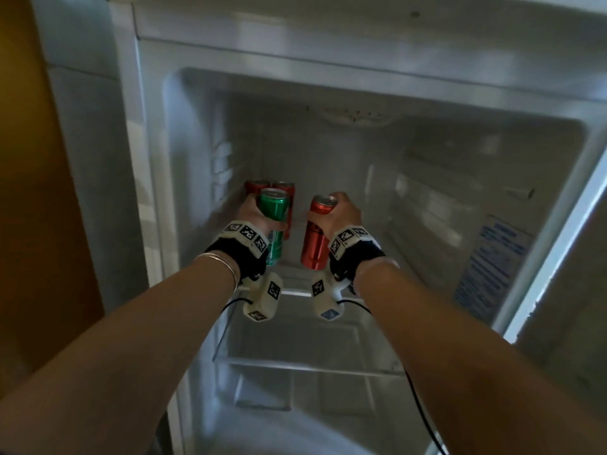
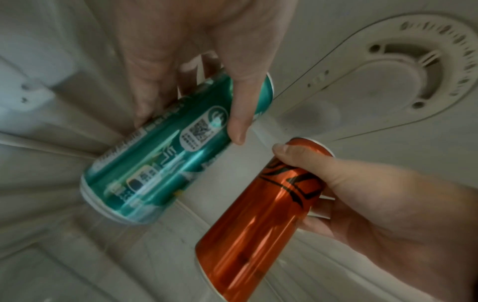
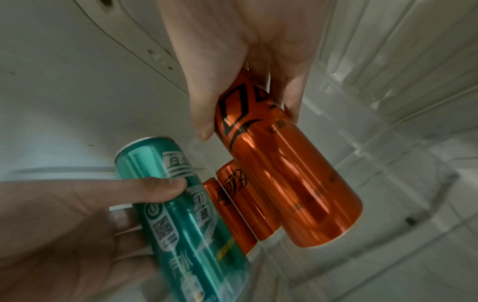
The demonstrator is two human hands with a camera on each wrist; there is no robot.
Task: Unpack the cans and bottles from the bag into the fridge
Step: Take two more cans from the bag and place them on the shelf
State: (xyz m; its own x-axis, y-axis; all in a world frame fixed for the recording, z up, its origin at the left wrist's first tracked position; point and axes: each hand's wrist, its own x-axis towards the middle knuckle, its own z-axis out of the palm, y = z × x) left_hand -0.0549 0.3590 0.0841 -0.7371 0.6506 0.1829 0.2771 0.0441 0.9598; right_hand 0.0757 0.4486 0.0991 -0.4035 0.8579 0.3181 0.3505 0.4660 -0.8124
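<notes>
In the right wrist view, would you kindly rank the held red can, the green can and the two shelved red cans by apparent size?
1. Green can and held red can: alike; both near the camera.
2. Shelved red cans: smaller, partly hidden, farther back.

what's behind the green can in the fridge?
Two red cans stand on the shelf behind the green can, which the left hand holds. It covers their lower parts; anything further back is hidden.

Two cans [image 1: 271, 188] are set side by side at the back left corner of the fridge shelf [image 1: 295, 292]. Before them one can [image 1: 275, 224] is held in the left hand [image 1: 251, 211], and to its right, apart, another can [image 1: 317, 234] is held in the right hand [image 1: 343, 215].
</notes>
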